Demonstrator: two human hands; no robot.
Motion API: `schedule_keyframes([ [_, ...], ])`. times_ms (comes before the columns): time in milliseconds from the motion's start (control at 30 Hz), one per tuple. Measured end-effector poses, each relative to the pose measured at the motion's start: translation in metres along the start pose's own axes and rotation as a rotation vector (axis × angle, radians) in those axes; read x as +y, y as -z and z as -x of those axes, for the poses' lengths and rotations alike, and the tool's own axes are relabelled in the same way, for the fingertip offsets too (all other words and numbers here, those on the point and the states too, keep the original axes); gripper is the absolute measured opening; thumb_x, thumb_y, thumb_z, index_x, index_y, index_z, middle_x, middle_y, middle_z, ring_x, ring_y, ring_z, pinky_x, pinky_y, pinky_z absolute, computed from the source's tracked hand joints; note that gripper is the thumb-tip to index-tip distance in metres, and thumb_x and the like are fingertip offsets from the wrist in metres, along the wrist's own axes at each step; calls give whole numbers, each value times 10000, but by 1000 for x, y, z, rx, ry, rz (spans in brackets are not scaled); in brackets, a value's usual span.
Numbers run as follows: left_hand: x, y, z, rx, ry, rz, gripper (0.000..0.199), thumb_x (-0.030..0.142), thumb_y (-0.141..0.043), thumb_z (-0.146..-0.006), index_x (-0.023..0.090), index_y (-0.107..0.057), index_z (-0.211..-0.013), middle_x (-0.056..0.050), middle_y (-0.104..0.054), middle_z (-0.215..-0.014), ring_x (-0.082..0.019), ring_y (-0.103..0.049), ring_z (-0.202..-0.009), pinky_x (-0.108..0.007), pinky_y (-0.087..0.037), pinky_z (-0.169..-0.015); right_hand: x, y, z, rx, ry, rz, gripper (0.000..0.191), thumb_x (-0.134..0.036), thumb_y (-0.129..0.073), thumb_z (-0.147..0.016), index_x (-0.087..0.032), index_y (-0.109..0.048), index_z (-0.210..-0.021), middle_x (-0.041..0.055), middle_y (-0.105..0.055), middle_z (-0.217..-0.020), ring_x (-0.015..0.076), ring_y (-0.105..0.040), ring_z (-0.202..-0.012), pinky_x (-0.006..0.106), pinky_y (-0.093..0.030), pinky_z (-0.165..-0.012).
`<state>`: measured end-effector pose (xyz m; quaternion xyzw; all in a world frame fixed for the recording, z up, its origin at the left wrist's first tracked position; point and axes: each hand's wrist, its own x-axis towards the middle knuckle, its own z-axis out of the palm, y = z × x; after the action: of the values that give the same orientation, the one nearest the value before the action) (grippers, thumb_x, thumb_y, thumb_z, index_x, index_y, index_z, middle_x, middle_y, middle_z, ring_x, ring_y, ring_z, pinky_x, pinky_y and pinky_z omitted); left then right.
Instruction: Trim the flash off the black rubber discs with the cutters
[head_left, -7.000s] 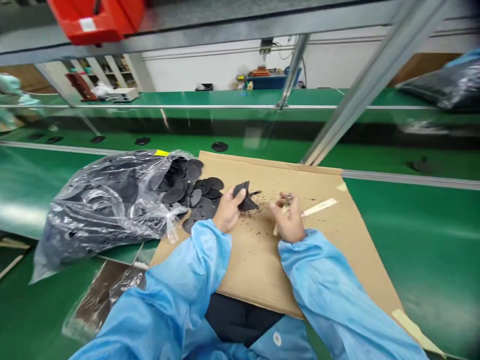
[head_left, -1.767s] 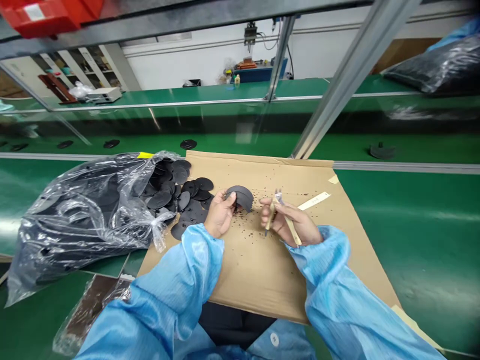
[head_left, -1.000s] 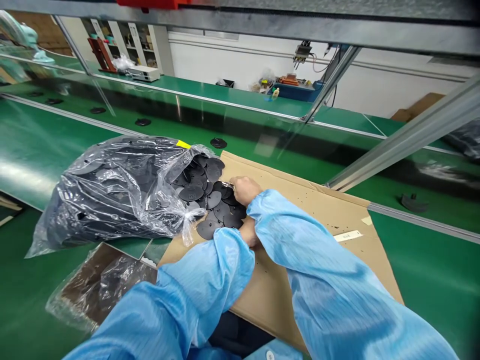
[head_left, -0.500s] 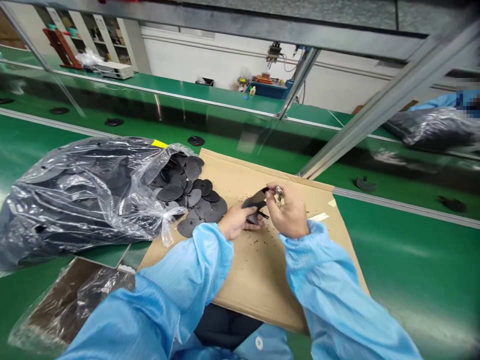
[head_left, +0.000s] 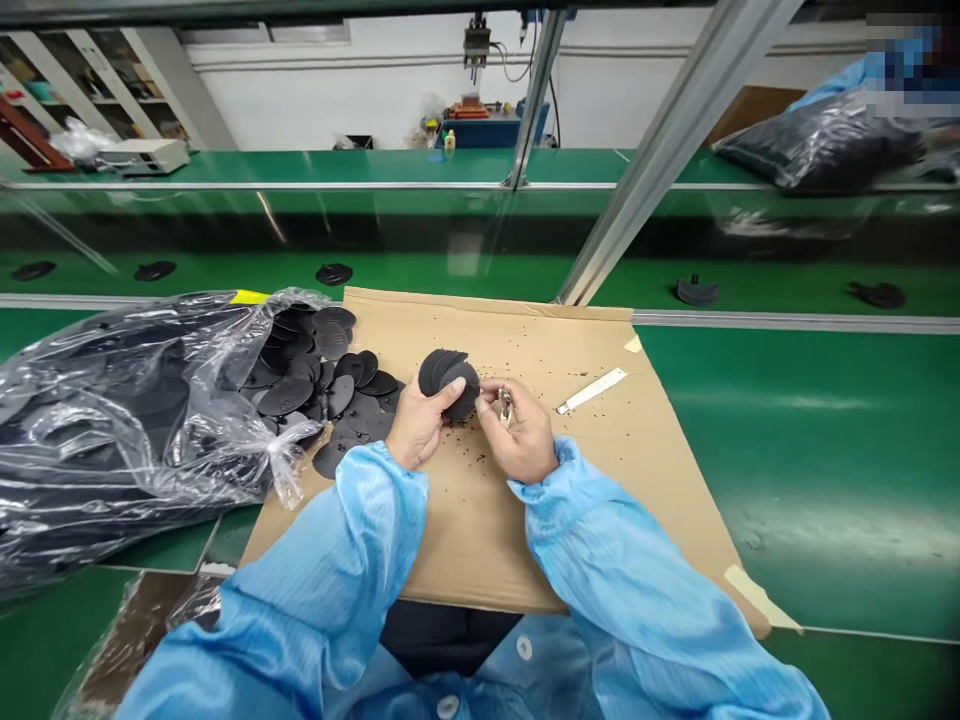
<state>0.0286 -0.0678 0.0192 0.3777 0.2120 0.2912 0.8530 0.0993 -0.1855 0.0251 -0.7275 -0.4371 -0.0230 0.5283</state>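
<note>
My left hand [head_left: 415, 425] is closed on several thin black discs [head_left: 459, 385], fanned out above the cardboard sheet [head_left: 555, 560]. My right hand [head_left: 525, 440] grips a small shiny metal tool [head_left: 505, 406], mostly hidden in the fingers; its exact kind does not show. The right fingertips are at the right edge of the front disc. Small black bits [head_left: 471, 458] are scattered over the cardboard beneath both hands. Left of my left hand, a pile of loose black discs [head_left: 289, 392] spills from a clear plastic bag [head_left: 172, 400].
A flat white strip [head_left: 592, 390] with a dark tip lies right of my hands. Beyond the cardboard, black parts [head_left: 334, 274] sit spaced along a green strip. A slanted metal post [head_left: 645, 180] rises behind. Another person's blue sleeve [head_left: 832, 82] shows at upper right.
My view has turned rightward and levelled. The held discs now face me, fanned out, where before they were seen edge-on. My right hand has come lower beside them, still with the metal tool.
</note>
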Motion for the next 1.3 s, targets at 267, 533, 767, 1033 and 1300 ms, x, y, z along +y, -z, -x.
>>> schedule_keyframes([
  [267,-10,-1,5,-30,-1,-113,456,285,-821,-639,172,-661,-1051,-74,-710,-1054,-221,-660,-984,-369,-518,-883,5,0,-2,63,-57,170,212,-256,-544,-830,-203,-589,-1030,90,-645,-955,242,-595,-930,394,-479,-861],
  [533,-14,3,2,11,-46,-229,405,349,-811,-650,153,-680,-980,-75,-724,-976,-221,-672,-924,-376,-518,-876,6,1,-2,29,-149,32,216,-288,-550,-834,-213,-593,-1031,71,-661,-955,226,-608,-921,369,-494,-829],
  [767,-11,5,5,-97,-9,-195,402,267,-815,-648,162,-678,-1011,-64,-713,-1016,-194,-658,-936,-360,-505,-908,6,2,-5,52,-210,-52,209,-300,-578,-809,-201,-601,-991,54,-654,-899,204,-607,-841,354,-493,-801],
  [1033,-13,8,4,-91,-58,-265,392,279,-809,-656,157,-686,-1008,-71,-712,-1017,-206,-648,-960,-362,-492,-929,8,3,-6,68,-260,-121,206,-328,-582,-800,-192,-593,-955,24,-599,-794,169,-562,-731,325,-477,-741],
  [1300,-9,4,8,-155,71,-138,390,261,-809,-664,151,-689,-1018,-75,-720,-1015,-217,-660,-964,-417,-480,-958,10,5,-8,37,-299,-155,270,-382,-629,-769,-185,-614,-954,35,-634,-833,185,-584,-764,340,-482,-763],
])
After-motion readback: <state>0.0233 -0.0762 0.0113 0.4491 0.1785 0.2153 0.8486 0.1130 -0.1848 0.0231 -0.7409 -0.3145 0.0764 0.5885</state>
